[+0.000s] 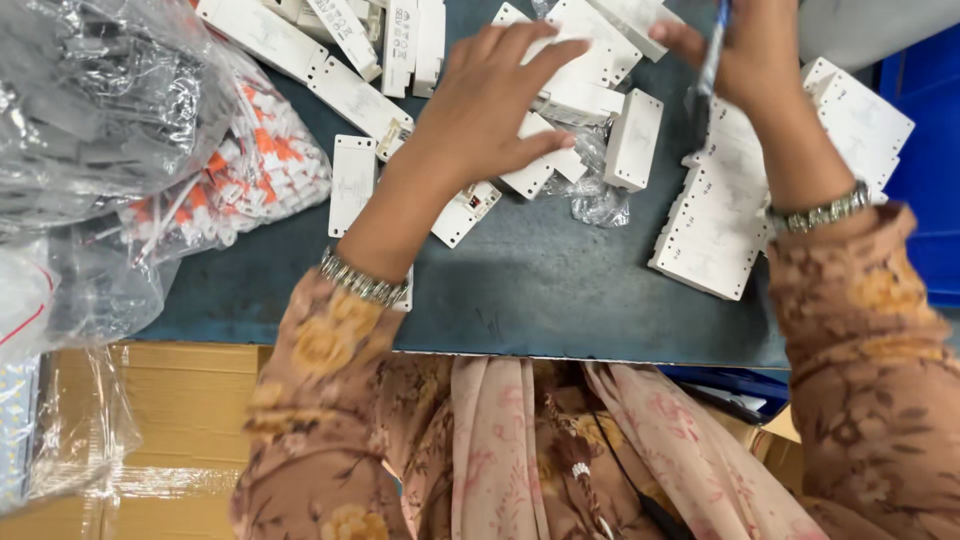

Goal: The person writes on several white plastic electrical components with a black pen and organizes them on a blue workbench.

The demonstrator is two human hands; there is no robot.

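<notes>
While the left hand [490,105] lies spread, grip open, on small white rectangular plastic casings [560,110] on the dark grey table [560,290], the right hand [745,50], just right of them, pinches a blue-handled tool [712,55].

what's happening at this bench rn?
A person is working at a dark blue-grey table strewn with small white plastic housings. The left hand lies spread on a loose white housing in the middle cluster. The right hand holds a blue-handled tool above a neat row of white housings. A clear bag of orange-and-white parts sits to the left.
</notes>
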